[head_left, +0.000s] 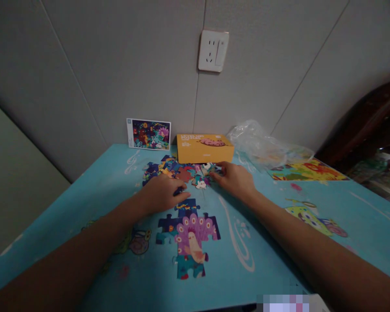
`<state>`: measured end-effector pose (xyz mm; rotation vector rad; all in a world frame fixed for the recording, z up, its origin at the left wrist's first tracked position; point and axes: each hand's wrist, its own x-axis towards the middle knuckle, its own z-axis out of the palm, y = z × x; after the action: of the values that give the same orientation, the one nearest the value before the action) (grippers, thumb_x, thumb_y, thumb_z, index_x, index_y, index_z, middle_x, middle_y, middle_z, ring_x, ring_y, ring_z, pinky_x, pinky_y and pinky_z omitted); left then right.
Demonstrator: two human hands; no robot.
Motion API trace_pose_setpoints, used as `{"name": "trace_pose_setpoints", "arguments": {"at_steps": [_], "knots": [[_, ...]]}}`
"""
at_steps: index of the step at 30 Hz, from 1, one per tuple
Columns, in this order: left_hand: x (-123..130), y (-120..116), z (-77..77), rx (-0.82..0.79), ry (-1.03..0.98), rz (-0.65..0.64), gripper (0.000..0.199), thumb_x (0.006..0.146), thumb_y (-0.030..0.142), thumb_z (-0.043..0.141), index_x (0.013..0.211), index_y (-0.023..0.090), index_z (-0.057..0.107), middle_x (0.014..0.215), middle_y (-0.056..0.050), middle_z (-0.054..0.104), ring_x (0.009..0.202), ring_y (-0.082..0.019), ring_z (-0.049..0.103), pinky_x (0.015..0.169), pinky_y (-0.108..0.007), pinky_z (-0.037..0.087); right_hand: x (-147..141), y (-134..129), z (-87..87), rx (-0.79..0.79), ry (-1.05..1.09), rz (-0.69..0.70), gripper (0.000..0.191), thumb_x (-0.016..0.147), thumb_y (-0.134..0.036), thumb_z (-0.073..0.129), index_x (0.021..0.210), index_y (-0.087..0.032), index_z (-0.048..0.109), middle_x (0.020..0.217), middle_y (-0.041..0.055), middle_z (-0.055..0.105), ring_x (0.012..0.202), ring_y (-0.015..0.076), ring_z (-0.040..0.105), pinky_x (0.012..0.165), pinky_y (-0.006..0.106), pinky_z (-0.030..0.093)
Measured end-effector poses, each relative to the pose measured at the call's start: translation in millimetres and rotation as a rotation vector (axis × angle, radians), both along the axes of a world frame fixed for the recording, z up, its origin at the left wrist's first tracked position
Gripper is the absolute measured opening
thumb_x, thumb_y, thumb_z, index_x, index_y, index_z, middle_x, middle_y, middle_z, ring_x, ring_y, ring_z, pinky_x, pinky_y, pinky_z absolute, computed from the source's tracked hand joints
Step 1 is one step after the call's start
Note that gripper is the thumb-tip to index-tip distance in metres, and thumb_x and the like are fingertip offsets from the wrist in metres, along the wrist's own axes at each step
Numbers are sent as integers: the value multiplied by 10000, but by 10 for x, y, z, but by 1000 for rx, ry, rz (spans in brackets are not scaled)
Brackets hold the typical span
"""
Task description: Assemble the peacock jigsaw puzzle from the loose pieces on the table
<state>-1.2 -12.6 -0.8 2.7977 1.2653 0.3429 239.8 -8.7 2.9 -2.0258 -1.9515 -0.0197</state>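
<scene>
A joined puzzle section [193, 238] with a pink-purple peacock lies on the blue tablecloth in front of me. Farther back, loose jigsaw pieces [183, 174] are heaped before the yellow box. My left hand [164, 193] rests at the near left side of this heap, thumb and fingers apart, with nothing visible in it; it covers some pieces. At the heap's right side, my right hand [234, 178] has thumb and forefinger around a small puzzle piece [218, 170], partly hidden by the fingers. A white-patterned piece [200, 183] lies between the hands.
A picture card [149, 134] leans against the wall, left of the yellow puzzle box [205, 149]. To the right are a crumpled clear plastic bag [260, 145] and a colourful flat sheet [312, 170]. A wall socket [213, 50] is above the box.
</scene>
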Motion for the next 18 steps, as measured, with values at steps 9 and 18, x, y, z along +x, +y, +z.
{"name": "trace_pose_setpoints", "arguments": {"at_steps": [9,18], "knots": [[8,67,-29,-23,37,76,350,898,405,533,1132,200,694,1028,-85,754,919,-271,707,819,-386,522,17,78,-56,-7,-26,-26,465,838,-595,543,1118,-265,714,986,111,752,919,303,686,672,346,453],[26,58,-35,-22,36,77,339,895,397,539,1143,215,680,972,-83,759,918,-284,709,810,-391,524,-122,136,-37,34,-98,-50,378,854,-518,520,1028,-261,737,891,115,750,854,286,694,646,326,446]]}}
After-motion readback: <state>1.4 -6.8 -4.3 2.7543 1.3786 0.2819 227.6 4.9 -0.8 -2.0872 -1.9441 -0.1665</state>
